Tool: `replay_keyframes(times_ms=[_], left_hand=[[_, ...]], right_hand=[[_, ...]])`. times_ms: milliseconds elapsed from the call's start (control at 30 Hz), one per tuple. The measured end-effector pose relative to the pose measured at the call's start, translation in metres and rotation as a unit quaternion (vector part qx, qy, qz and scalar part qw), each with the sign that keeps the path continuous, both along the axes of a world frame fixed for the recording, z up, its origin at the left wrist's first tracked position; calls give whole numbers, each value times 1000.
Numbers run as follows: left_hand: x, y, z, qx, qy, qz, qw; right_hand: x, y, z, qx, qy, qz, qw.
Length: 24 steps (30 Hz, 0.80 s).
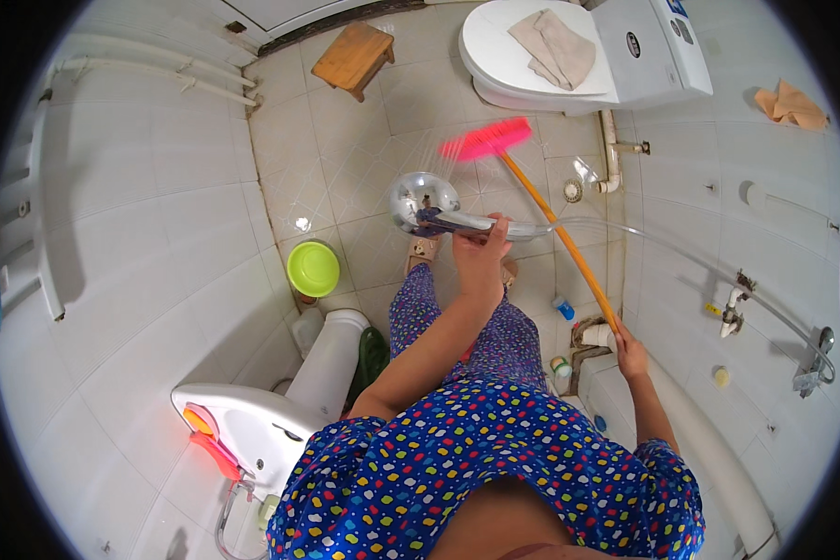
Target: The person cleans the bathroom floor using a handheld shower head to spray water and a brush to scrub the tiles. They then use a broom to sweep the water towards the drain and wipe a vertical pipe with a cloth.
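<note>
My left hand (481,250) grips the handle of a chrome shower head (423,199) in front of my legs. Fine streams of water leave it toward the tiled floor (353,154). A clear hose (644,231) runs from the handle to a fitting on the right wall. In my right hand (631,355) is the wooden handle (556,227) of a push broom. The broom's pink bristle head (486,138) rests on the floor ahead, close to the water streams. The hose crosses over the broom handle.
A white toilet (493,49) with a folded beige cloth (553,49) on its lid stands ahead right. Ahead left is a small wooden stool (357,56). A lime-green basin (313,269) and a pedestal sink (252,434) are at left. A floor drain (572,190) lies right of the broom.
</note>
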State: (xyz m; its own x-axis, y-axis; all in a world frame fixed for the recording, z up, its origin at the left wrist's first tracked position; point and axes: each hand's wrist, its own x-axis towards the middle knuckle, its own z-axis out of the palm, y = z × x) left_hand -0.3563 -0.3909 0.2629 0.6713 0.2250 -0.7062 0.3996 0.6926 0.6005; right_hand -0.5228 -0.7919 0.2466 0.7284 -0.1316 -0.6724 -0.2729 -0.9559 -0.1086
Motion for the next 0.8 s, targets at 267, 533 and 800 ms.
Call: replay_keyframes(times_ms=[267, 533, 800], left_hand=[[27, 3, 29, 9, -40, -14, 999], [23, -10, 23, -5, -14, -49, 999], [15, -16, -6, 6, 6, -132, 991]], right_hand=[[184, 182, -93, 51, -10, -13, 999], [72, 78, -89, 20, 57, -97, 993], [-33, 47, -23, -70, 67, -181, 979]])
